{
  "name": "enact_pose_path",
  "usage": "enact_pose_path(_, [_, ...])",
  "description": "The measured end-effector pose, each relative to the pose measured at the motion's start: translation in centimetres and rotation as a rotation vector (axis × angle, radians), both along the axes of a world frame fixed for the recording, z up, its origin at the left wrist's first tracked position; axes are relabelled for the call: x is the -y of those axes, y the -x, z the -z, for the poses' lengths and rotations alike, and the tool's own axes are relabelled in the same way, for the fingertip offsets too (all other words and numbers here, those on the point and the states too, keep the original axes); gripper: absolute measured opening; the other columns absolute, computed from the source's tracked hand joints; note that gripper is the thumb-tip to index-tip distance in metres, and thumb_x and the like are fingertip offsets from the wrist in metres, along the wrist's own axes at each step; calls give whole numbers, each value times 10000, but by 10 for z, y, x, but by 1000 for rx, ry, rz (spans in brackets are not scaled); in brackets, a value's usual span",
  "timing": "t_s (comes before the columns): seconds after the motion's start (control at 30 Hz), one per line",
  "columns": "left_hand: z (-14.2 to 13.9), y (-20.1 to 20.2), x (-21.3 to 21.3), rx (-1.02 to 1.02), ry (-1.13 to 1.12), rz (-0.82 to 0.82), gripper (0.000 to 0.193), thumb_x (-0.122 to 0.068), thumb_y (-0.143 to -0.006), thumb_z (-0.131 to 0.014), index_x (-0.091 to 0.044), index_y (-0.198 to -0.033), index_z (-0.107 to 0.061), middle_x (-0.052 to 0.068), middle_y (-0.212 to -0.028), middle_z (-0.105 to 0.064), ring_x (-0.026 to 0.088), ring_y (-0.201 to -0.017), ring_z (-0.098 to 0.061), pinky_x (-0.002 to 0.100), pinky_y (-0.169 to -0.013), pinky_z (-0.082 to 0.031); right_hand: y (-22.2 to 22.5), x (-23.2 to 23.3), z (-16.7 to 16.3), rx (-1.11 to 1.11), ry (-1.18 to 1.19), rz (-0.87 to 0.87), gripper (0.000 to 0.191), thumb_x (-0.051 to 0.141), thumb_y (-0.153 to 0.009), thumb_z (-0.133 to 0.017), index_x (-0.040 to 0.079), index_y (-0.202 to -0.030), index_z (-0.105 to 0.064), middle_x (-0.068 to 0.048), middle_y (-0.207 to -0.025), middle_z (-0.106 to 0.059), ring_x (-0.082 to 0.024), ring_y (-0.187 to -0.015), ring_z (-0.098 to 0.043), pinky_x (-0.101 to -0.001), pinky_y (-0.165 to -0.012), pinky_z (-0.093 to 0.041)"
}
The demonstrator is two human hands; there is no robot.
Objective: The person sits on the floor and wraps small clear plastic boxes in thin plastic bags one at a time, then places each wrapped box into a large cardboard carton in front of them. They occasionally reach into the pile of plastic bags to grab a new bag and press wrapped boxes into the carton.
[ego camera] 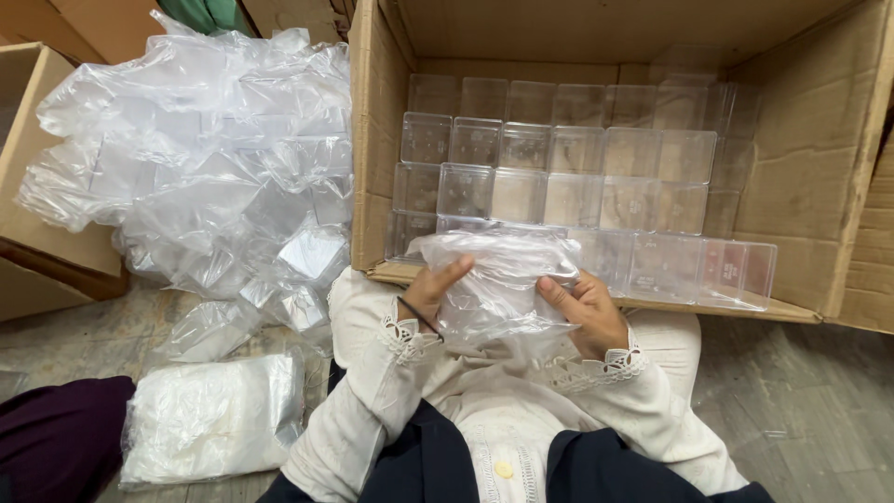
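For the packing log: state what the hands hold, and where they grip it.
Both hands, left hand and right hand, hold one clear plastic bag by its opposite sides.

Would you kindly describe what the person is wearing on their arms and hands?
Both hands, the left hand and the right hand, are bare, without gloves. The arms are in long cream sleeves that end in white lace-trimmed cuffs. A thin dark band circles the left wrist.
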State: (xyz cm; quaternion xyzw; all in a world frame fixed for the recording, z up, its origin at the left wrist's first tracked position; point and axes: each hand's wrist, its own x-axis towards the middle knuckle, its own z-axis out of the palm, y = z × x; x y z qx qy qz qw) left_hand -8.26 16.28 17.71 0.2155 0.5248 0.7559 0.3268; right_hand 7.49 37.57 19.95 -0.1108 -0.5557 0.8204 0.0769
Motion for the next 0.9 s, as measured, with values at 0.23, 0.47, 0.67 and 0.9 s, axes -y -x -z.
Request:
enact_pose_path(0.23, [-8,-28,-7,-195,58,-261,334,-206,-875,-817,-24,-1134,-711,55,-1014,-742,173,-945,-683,329,-847,-558,10,-18,7,23,-267,138,234,156,-1010,-693,48,-1215,-723,-60,-946,-712,-129,-778,-560,-286,-674,-444])
enact_pose_path(0.47, [-21,-37,-10,-345,286,-266,343,-295,-913,-765,-27,-1116,-700,72,-976,-729,177,-893,-682,338,-781,-553,9,15,-14,-350,-872,191,130,126,-984,-687,32,-1064,-729,-82,-976,-737,-157,-864,-687,-282,-745,-545])
enact_pose_path(0.67, [10,-83,-44,-1119,401,-569,340,-221,-970,-657,-11,-1237,-636,121,-1155,-680,258,-1068,-654,400,-914,-537,17,46,14,-381,-1185,313,105,128,-966,-689,37,-1010,-717,-122,-934,-712,-241,-829,-685,-348,-729,-535])
enact_pose_path(0.9, [69,-48,-47,-1412,249,-809,370,-135,-1037,-532,6,-1378,-561,178,-1365,-624,352,-1271,-622,473,-1070,-517,54,29,43,-252,-1158,237,139,156,-1000,-663,37,-937,-700,-144,-839,-688,-284,-751,-667,-392,-681,-525])
